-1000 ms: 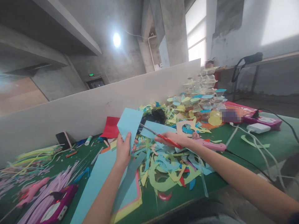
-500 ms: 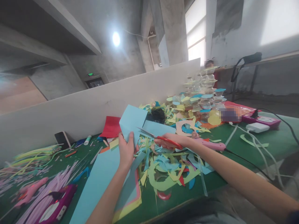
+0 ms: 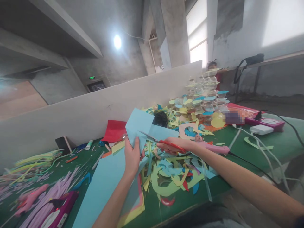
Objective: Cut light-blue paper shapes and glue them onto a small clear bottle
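Observation:
A light blue sheet of paper [image 3: 140, 122] is pinched upright in my left hand [image 3: 133, 155], thumb on its near face. My right hand [image 3: 174, 145] grips red-handled scissors [image 3: 152, 137], whose blades point left and lie across the lower right part of the sheet. Whether the blades are parted is hard to make out. Below my left forearm lies a stack of coloured paper [image 3: 104, 180], light blue on top with pink and yellow edges showing. Cut paper scraps [image 3: 168, 167] in green, blue and yellow are heaped under the scissors.
Stacked clear cups with paper discs [image 3: 210, 98] stand at the back right. A pink glue gun [image 3: 216, 148] lies right of my wrist, its cord trailing. Purple pipe cleaners [image 3: 52, 196] and a purple power strip [image 3: 58, 210] are at left. A white partition [image 3: 95, 107] runs behind.
My left hand and the light blue sheet have shifted slightly right, so the sheet sits further over the scissor blades. My right hand has stayed nearly in place.

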`<state>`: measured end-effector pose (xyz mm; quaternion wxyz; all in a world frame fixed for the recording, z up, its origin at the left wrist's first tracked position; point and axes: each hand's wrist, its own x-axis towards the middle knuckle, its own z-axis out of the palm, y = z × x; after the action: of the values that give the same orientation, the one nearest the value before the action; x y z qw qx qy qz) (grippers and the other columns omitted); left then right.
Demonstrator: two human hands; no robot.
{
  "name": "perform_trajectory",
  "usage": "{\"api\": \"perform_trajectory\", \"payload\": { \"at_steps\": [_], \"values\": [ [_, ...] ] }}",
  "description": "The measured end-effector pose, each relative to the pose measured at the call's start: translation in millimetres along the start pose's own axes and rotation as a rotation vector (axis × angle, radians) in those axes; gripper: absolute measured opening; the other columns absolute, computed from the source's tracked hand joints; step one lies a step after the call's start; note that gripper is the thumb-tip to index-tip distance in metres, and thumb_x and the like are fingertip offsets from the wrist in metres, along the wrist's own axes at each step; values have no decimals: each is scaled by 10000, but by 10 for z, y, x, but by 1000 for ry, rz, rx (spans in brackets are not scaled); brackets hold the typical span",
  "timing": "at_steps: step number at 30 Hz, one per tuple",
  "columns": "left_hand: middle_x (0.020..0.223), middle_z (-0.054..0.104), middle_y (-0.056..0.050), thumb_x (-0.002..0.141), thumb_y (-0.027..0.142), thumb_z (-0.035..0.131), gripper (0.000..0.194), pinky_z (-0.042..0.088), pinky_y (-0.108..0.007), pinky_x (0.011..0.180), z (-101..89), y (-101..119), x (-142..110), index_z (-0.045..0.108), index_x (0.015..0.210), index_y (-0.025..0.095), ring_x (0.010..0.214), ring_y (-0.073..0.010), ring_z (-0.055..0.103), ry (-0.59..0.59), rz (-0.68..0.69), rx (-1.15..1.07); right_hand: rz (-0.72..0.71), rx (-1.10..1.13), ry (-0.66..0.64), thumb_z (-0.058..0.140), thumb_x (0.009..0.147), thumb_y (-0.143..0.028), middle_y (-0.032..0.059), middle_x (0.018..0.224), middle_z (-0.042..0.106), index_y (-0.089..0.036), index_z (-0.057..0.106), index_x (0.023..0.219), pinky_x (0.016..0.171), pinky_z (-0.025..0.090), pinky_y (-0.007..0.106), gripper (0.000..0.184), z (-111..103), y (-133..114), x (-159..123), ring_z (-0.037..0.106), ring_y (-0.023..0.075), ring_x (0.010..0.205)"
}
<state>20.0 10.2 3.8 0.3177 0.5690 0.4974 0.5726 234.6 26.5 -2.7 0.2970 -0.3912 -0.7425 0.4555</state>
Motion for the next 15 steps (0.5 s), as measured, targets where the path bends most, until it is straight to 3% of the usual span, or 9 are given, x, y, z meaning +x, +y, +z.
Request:
{"api": "perform_trajectory", "payload": {
  "at_steps": [3,8,15],
  "values": [
    [701,566,18,840,571,561,505,344,-225,365,5,7,-3,430,1216,260,386,-93,441,13,12,7,25,-56,-142,534,789,-703,-34,450,444,-214,408,514,455,324,263,574,-4,-54,-18,360,93,388],
    [665,589,22,866,555,533,478,303,-225,324,24,39,-30,428,1215,246,329,-92,419,2,49,27,32,-99,-123,477,800,-741,-25,459,431,-212,389,507,468,329,270,611,-19,-92,-32,365,96,402],
    [599,527,52,880,563,499,450,313,-221,317,42,97,-46,437,1169,224,312,-90,393,45,48,75,72,-45,-123,520,803,-703,-45,501,401,-210,404,605,431,319,255,544,-13,66,59,384,95,407]
  ]
}}
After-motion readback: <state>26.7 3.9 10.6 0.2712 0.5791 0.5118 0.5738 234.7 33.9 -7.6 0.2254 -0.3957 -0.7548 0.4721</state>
